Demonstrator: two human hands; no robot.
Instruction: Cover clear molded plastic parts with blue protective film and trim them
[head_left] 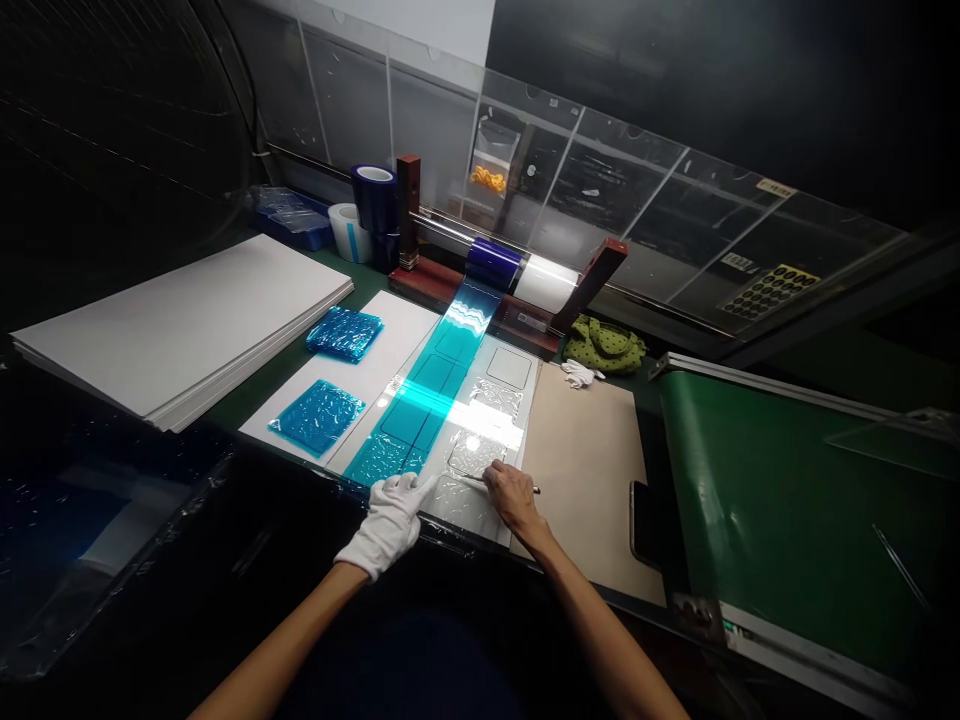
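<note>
Film [477, 455], clear, lower centre of frame: edge-work in hand, I judge.
My right grip [511, 497] is clamped on a slim tool [536, 491]; gloved left grip [386, 525], I can't tell. Next likely calls for light pressure.

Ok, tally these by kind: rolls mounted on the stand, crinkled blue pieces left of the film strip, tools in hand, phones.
Mounted rolls: 2 (blue roll, white roll)
Crinkled blue pieces: 2 (far piece, near piece)
Thin tool in right hand: 1
Phone: 1
Total: 6
</note>
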